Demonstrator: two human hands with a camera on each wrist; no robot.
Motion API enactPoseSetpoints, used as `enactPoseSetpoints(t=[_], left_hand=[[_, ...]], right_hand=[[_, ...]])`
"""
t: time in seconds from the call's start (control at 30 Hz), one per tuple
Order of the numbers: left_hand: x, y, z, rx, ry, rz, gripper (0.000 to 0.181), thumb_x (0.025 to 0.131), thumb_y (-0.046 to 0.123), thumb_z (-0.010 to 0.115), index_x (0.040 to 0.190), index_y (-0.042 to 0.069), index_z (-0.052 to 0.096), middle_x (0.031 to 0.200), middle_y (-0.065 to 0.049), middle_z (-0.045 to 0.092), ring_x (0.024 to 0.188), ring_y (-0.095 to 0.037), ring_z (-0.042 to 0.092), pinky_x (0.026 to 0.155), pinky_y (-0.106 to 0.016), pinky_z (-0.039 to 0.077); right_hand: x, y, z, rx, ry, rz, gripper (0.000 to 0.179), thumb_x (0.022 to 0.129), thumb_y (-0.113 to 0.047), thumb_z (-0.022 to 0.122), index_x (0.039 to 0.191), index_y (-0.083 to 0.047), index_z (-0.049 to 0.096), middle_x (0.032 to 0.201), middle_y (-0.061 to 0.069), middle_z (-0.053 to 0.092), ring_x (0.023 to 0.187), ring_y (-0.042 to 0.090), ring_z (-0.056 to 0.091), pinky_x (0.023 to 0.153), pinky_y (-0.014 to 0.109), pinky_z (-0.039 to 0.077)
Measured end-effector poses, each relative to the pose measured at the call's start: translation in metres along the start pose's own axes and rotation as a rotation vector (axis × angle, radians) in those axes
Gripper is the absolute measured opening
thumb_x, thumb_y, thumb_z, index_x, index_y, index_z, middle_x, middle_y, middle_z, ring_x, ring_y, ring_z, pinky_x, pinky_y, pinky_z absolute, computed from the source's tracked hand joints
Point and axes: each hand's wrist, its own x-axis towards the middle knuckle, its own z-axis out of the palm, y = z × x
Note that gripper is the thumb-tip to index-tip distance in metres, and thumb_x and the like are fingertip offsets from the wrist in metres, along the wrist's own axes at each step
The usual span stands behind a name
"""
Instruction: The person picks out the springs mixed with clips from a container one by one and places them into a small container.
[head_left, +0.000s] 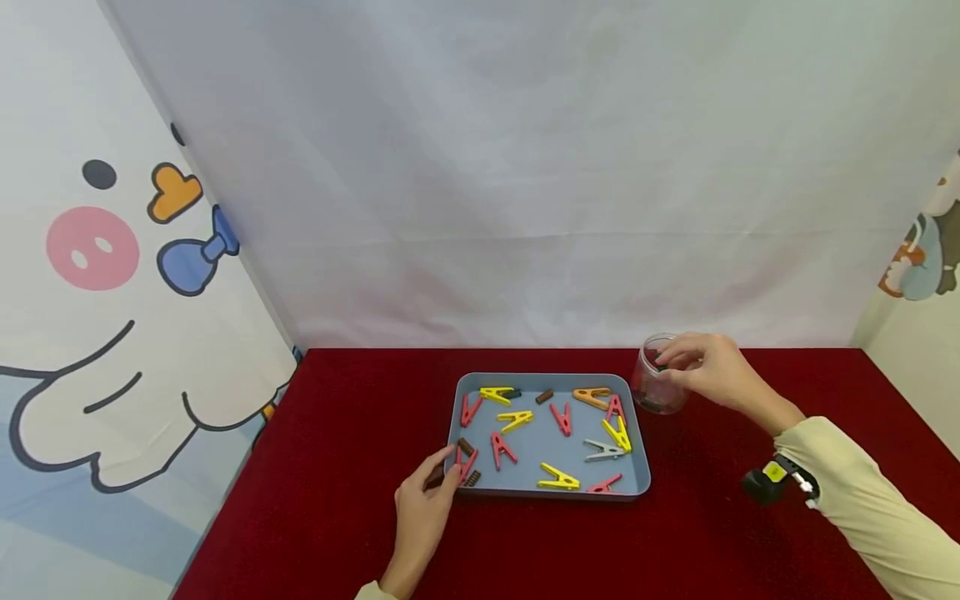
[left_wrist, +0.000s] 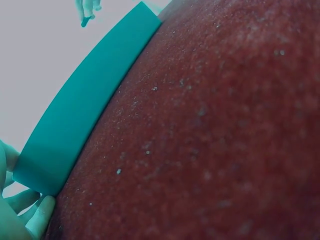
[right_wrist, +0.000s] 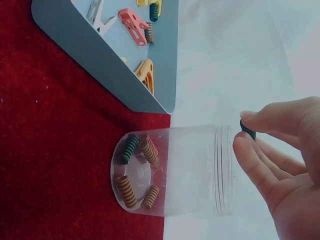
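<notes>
My right hand (head_left: 708,367) is above the mouth of a clear plastic jar (right_wrist: 192,172). Thumb and fingertips pinch a dark green coil spring (right_wrist: 248,131) just outside the rim in the right wrist view. Inside the jar lie several springs, among them a green one (right_wrist: 130,149) and a brown one (right_wrist: 127,191). At the near left corner of a blue-grey tray (head_left: 555,495), my left hand (head_left: 423,500) holds the wall between thumb and fingers; the left wrist view shows fingers at that corner. Red, yellow, orange and grey clips and a few springs (head_left: 544,397) lie in the tray.
The jar stands right of the tray on a dark red cloth (head_left: 337,433). A pale curtain (head_left: 555,167) hangs behind the table. On the left is a cartoon-printed sheet (head_left: 112,333). A wrist camera (head_left: 765,483) sits at my right sleeve.
</notes>
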Motion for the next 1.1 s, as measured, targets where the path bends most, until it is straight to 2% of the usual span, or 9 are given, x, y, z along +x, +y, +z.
enactPoseSetpoints(t=[0.2, 0.47, 0.63, 0.9, 1.1], left_hand=[[0.000, 0.000, 0.000, -0.016, -0.013, 0.006, 0.030, 0.081, 0.028, 0.063, 0.111, 0.021, 0.062, 0.102, -0.009, 0.062, 0.070, -0.015, 0.064, 0.059, -0.021, 0.047], [-0.001, 0.000, 0.000, 0.065, 0.005, 0.069, 0.028, 0.083, 0.025, 0.061, 0.110, 0.018, 0.063, 0.110, 0.005, 0.059, 0.089, -0.006, 0.059, 0.068, -0.018, 0.048], [-0.001, 0.000, 0.000, 0.077, 0.006, 0.071, 0.027, 0.083, 0.025, 0.061, 0.109, 0.019, 0.064, 0.110, 0.007, 0.059, 0.082, -0.005, 0.061, 0.066, -0.018, 0.048], [0.000, -0.002, 0.000, 0.059, -0.004, 0.081, 0.028, 0.083, 0.026, 0.062, 0.109, 0.019, 0.064, 0.110, 0.004, 0.059, 0.081, -0.005, 0.061, 0.066, -0.018, 0.048], [-0.001, 0.000, -0.001, 0.062, 0.001, 0.065, 0.027, 0.082, 0.027, 0.062, 0.108, 0.020, 0.064, 0.109, 0.006, 0.059, 0.081, -0.005, 0.061, 0.066, -0.019, 0.048]], right_hand=[[0.000, 0.004, -0.004, -0.008, 0.028, 0.061, 0.016, 0.070, -0.006, 0.072, 0.085, -0.005, 0.068, 0.090, 0.008, 0.063, 0.072, 0.021, 0.058, 0.052, 0.025, 0.047], [0.000, 0.010, -0.002, -0.045, 0.034, 0.090, 0.015, 0.069, -0.007, 0.073, 0.083, -0.006, 0.068, 0.085, 0.008, 0.061, 0.069, 0.020, 0.054, 0.049, 0.026, 0.045], [-0.001, 0.010, -0.002, -0.040, 0.034, 0.103, 0.016, 0.070, -0.008, 0.073, 0.084, -0.003, 0.068, 0.082, 0.010, 0.061, 0.065, 0.020, 0.054, 0.047, 0.025, 0.045], [0.000, 0.005, -0.003, -0.064, 0.072, 0.094, 0.012, 0.071, -0.006, 0.072, 0.082, -0.003, 0.068, 0.076, 0.007, 0.062, 0.065, 0.018, 0.053, 0.047, 0.024, 0.043], [0.002, -0.002, -0.001, -0.065, 0.122, 0.031, 0.009, 0.071, -0.004, 0.071, 0.079, -0.004, 0.069, 0.071, 0.004, 0.062, 0.063, 0.016, 0.052, 0.049, 0.023, 0.042]])
